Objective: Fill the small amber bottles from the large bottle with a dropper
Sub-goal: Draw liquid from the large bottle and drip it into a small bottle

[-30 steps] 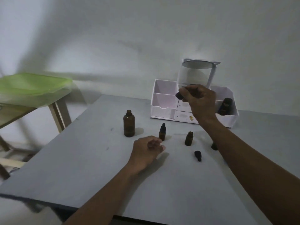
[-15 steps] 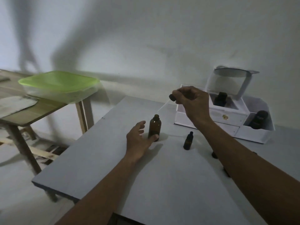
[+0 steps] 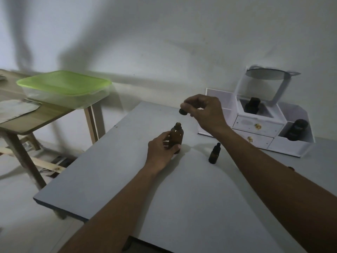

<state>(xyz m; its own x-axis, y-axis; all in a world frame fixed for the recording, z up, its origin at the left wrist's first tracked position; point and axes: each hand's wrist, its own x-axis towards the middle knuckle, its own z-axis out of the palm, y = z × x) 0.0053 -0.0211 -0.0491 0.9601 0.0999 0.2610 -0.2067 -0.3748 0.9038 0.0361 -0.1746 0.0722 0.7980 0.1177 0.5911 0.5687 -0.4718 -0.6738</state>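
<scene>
Your left grip [image 3: 161, 152] holds the big bottle [image 3: 176, 136]; your right grip [image 3: 206, 114] pinches the dropper [image 3: 182, 111] above. Misaimed, it could wet the desk [image 3: 182, 198].

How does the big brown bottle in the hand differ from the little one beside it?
The large amber glass bottle is taller and wider than the small amber dropper bottle. The large one's neck is uncapped; the small one wears a black dropper cap. The left hand grips the large bottle; the small one stands untouched. Both are upright on the grey table.
</scene>
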